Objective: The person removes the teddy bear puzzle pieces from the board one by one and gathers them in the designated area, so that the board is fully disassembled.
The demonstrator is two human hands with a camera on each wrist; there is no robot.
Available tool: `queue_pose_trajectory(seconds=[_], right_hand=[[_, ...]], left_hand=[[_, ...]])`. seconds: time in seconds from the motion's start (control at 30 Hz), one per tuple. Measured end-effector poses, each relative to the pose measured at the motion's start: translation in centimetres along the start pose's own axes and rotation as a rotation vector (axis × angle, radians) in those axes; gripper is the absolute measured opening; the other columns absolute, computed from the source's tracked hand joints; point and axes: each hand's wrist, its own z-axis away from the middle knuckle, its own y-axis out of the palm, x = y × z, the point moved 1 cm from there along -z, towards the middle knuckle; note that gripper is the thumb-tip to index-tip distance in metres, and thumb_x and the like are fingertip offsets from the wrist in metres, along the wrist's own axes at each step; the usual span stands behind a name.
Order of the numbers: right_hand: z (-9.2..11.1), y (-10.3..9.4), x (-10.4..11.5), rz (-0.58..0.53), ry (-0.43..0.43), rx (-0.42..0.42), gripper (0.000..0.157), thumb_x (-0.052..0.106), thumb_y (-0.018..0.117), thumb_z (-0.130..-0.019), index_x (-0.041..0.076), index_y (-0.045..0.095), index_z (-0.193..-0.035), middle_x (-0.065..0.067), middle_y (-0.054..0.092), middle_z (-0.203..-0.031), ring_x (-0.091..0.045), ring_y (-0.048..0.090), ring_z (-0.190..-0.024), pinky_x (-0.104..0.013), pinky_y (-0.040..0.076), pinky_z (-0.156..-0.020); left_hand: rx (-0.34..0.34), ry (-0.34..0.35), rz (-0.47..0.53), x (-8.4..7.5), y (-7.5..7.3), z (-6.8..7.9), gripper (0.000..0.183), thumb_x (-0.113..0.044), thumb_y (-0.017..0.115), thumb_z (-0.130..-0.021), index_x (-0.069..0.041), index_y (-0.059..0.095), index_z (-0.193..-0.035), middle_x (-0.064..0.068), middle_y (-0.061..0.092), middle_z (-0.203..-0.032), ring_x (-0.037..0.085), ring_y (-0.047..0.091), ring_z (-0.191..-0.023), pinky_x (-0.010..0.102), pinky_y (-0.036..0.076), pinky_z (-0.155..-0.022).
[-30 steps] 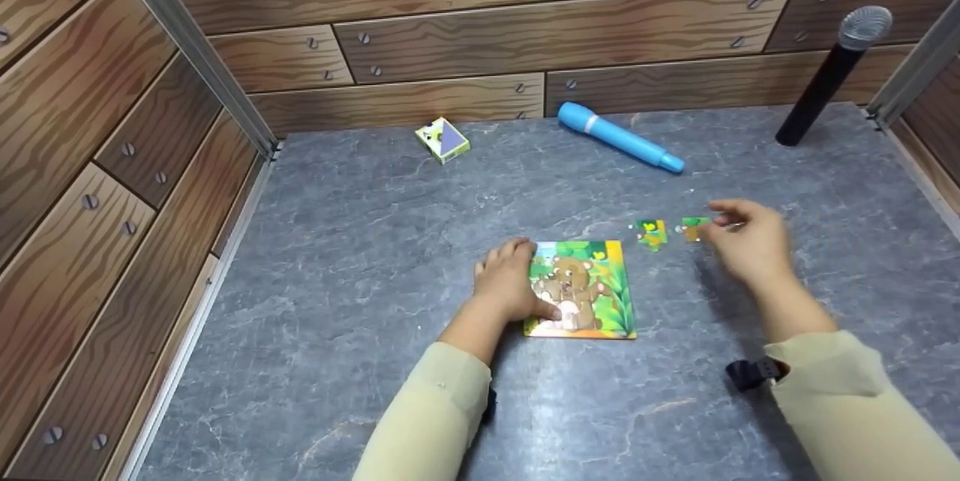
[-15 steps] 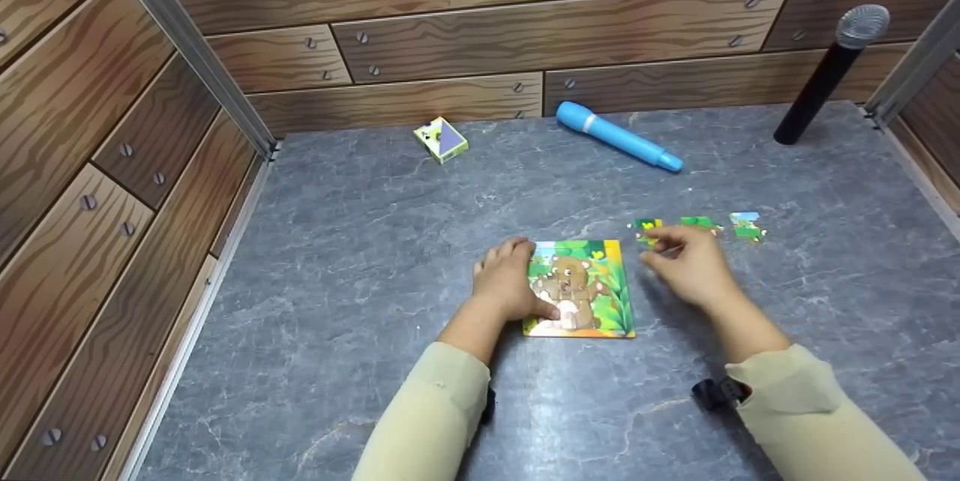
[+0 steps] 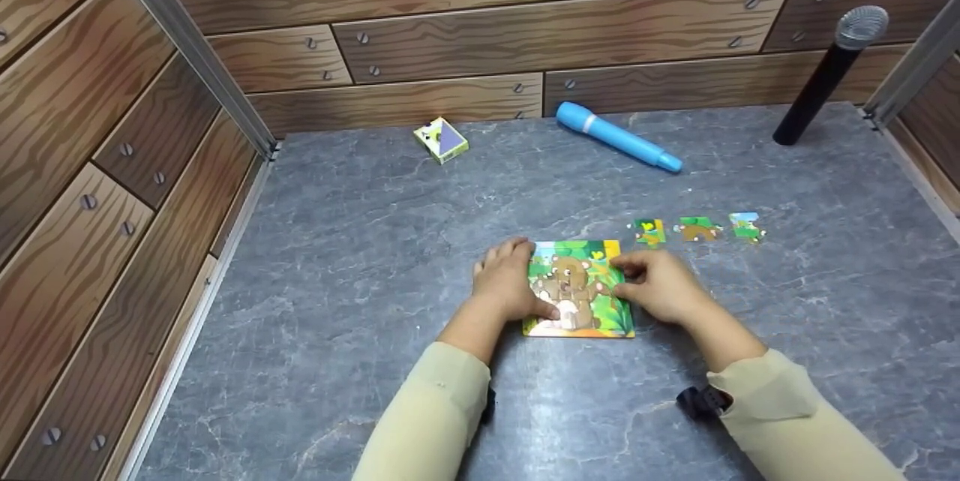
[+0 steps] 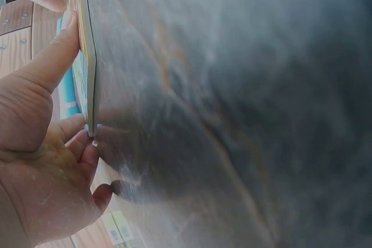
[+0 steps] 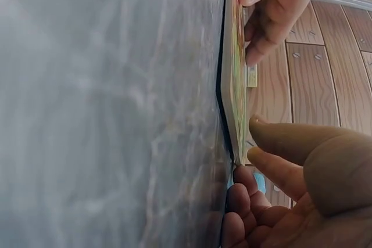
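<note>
A square jigsaw puzzle board (image 3: pixel 574 287) with a brown bear picture lies flat on the table. My left hand (image 3: pixel 506 282) holds its left side, with the thumb on the picture and the fingers at the far left corner. At the right edge is my right hand (image 3: pixel 660 286), its index finger and thumb by the upper right part of the board. In the right wrist view, the thumb (image 5: pixel 285 137) stands slightly off the picture and other fingertips are at the board's edge. Three loose puzzle pieces lie beyond it: one yellow-green (image 3: pixel 649 231), one brown-green (image 3: pixel 698 229), one with blue sky (image 3: pixel 746 226).
A small yellow and purple box (image 3: pixel 442 140) lies at the back left. Near the back wall is a blue marker-shaped stick (image 3: pixel 619 137). A black microphone (image 3: pixel 831 76) with a silver head stands upright at the back right. Wood-patterned panels (image 3: pixel 450 46) border the grey table (image 3: pixel 337 278).
My right hand has moved left and nearer, from the loose pieces to the board's right edge, uncovering all three pieces. The left hand and the board have stayed in place.
</note>
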Motion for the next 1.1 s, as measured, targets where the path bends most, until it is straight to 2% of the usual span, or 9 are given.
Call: queue_pose_trajectory(seconds=[0.3, 0.4, 0.53, 0.63, 0.73, 0.93, 1.1], right_hand=[[-0.1, 0.4, 0.3, 0.075, 0.038, 0.026, 0.038, 0.015, 0.083, -0.092, -0.006, 0.074, -0.123, -0.022, 0.072, -0.118, -0.030, 0.064, -0.100, -0.051, 0.053, -0.090], [-0.1, 0.5, 0.2, 0.090, 0.045, 0.038, 0.035, 0.015, 0.082, -0.093, -0.004, 0.075, -0.122, -0.022, 0.072, -0.118, -0.031, 0.064, -0.101, -0.053, 0.052, -0.092], [-0.2, 0.4, 0.2, 0.096, 0.057, 0.051, 0.033, 0.014, 0.082, -0.094, -0.003, 0.076, -0.121, -0.020, 0.072, -0.117, -0.031, 0.063, -0.101, -0.053, 0.052, -0.092], [-0.2, 0.5, 0.2, 0.089, 0.053, 0.048, 0.031, 0.013, 0.082, -0.093, -0.003, 0.076, -0.119, -0.020, 0.072, -0.115, -0.031, 0.064, -0.101, -0.054, 0.051, -0.092], [-0.3, 0.5, 0.2, 0.082, 0.043, 0.046, 0.031, 0.012, 0.082, -0.092, -0.004, 0.075, -0.118, -0.021, 0.072, -0.114, -0.033, 0.064, -0.103, -0.055, 0.051, -0.094], [-0.3, 0.6, 0.2, 0.068, 0.059, 0.054, 0.030, 0.011, 0.081, -0.093, -0.004, 0.074, -0.118, -0.021, 0.070, -0.114, -0.034, 0.063, -0.105, -0.055, 0.051, -0.095], [-0.4, 0.6, 0.4, 0.078, 0.076, 0.053, 0.030, 0.010, 0.081, -0.093, -0.003, 0.073, -0.118, -0.020, 0.068, -0.114, -0.035, 0.062, -0.106, -0.056, 0.049, -0.097]], left_hand=[[-0.003, -0.003, -0.009, -0.1, 0.0, 0.1, 0.119, -0.056, 0.098, -0.066, -0.015, 0.042, -0.163, 0.001, 0.034, -0.170, 0.028, 0.030, -0.154, 0.054, 0.022, -0.123], [0.016, 0.005, -0.013, -0.1, -0.1, 0.1, 0.120, -0.056, 0.097, -0.067, -0.014, 0.040, -0.164, 0.002, 0.031, -0.171, 0.029, 0.029, -0.155, 0.055, 0.021, -0.124], [0.060, 0.014, 0.004, -0.2, -0.4, 0.2, 0.115, -0.054, 0.095, -0.073, -0.013, 0.039, -0.164, 0.004, 0.029, -0.172, 0.031, 0.026, -0.155, 0.055, 0.020, -0.123], [0.065, 0.009, 0.020, -0.4, -0.7, 0.2, 0.105, -0.053, 0.090, -0.079, -0.012, 0.041, -0.163, 0.005, 0.031, -0.171, 0.031, 0.028, -0.155, 0.053, 0.022, -0.122], [0.043, -0.011, 0.014, -0.7, -0.7, 0.1, 0.097, -0.057, 0.084, -0.084, -0.011, 0.045, -0.161, 0.007, 0.036, -0.167, 0.032, 0.031, -0.153, 0.052, 0.025, -0.121], [0.014, -0.068, -0.084, -1.7, 0.1, -0.2, 0.093, -0.063, 0.075, -0.091, -0.010, 0.044, -0.159, 0.009, 0.040, -0.163, 0.031, 0.034, -0.150, 0.050, 0.029, -0.121], [-0.023, -0.101, -0.112, -2.4, 0.2, -0.2, 0.092, -0.060, 0.078, -0.090, -0.009, 0.045, -0.157, 0.009, 0.043, -0.159, 0.030, 0.038, -0.145, 0.048, 0.033, -0.117]])
